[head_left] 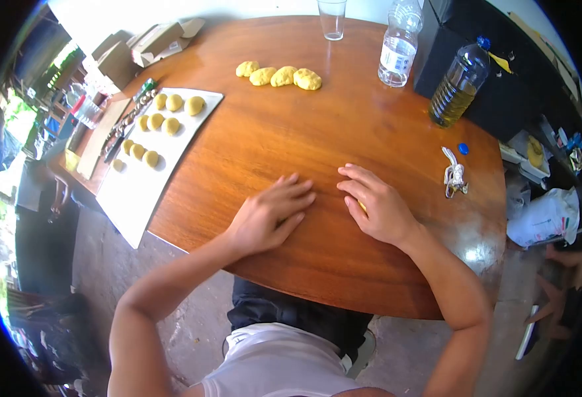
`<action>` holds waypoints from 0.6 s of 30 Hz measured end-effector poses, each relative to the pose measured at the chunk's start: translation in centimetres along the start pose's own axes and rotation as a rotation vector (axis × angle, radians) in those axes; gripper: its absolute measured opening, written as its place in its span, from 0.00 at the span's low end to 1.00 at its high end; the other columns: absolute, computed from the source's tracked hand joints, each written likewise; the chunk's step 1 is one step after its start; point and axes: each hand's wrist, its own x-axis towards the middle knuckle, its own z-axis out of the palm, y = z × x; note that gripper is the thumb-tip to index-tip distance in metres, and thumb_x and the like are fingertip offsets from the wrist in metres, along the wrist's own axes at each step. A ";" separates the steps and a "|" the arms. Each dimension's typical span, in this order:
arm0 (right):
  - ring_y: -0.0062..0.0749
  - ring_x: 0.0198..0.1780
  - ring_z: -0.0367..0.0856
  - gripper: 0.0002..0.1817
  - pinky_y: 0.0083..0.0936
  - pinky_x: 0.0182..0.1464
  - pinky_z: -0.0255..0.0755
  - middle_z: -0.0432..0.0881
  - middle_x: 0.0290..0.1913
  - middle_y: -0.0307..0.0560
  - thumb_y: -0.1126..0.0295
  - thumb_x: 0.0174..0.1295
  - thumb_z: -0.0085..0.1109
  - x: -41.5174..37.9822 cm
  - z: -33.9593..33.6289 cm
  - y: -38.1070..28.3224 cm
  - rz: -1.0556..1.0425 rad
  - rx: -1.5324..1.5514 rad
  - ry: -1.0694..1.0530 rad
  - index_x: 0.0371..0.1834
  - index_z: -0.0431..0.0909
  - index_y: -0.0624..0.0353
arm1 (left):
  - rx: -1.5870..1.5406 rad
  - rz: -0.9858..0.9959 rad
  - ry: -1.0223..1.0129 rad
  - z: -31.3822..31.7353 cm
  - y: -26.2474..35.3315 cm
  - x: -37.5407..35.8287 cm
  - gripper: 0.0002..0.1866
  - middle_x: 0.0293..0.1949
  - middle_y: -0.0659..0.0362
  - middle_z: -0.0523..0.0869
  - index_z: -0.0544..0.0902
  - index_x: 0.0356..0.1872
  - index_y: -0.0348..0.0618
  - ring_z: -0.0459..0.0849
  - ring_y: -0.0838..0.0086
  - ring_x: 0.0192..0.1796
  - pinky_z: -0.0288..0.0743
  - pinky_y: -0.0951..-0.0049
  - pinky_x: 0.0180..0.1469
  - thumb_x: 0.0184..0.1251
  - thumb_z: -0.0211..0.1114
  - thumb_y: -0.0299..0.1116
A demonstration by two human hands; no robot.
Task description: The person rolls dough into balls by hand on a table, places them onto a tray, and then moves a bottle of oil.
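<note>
My left hand [269, 215] lies palm down at the middle of the wooden table [264, 139], fingers stretched and slightly apart, with nothing visible in it. To its right, my right hand [378, 206] is cupped over a small piece of yellow dough [362, 206]. Only a sliver of that piece shows between thumb and fingers; the rest is hidden. Beyond both hands, several lumps of yellow dough [283, 76] sit in a row. Several round dough balls [170, 126] rest in rows on a white board [134, 198] at the left.
A clear bottle [398, 49], an oil bottle [459, 83] and a drinking glass [332, 20] stand toward the back. A blue cap [463, 149] and a crumpled white item [454, 173] lie at the right. Cardboard boxes [162, 43] and a knife [114, 147] are at the left.
</note>
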 end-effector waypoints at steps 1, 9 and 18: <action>0.55 0.73 0.77 0.11 0.43 0.70 0.78 0.82 0.65 0.59 0.76 0.68 0.62 0.0 0.0 0.1 0.001 -0.001 -0.007 0.51 0.85 0.67 | -0.011 -0.038 -0.031 -0.9 0.2 -1.9 0.22 0.71 0.43 0.81 0.86 0.64 0.34 0.74 0.46 0.78 0.68 0.51 0.80 0.69 0.71 0.26; 0.54 0.73 0.77 0.12 0.43 0.71 0.77 0.82 0.66 0.60 0.77 0.67 0.62 0.5 0.5 0.3 -0.003 0.035 0.004 0.52 0.85 0.67 | 0.264 -0.143 0.223 0.4 -4.4 4.2 0.22 0.72 0.45 0.81 0.84 0.66 0.36 0.76 0.44 0.76 0.70 0.53 0.79 0.75 0.66 0.33; 0.54 0.72 0.79 0.12 0.45 0.72 0.77 0.82 0.67 0.57 0.78 0.66 0.62 0.2 -0.1 -0.2 -0.031 0.025 0.015 0.52 0.84 0.63 | 0.121 -0.015 0.064 -1.1 0.3 -4.4 0.24 0.71 0.49 0.83 0.85 0.67 0.40 0.79 0.53 0.75 0.72 0.56 0.79 0.70 0.70 0.28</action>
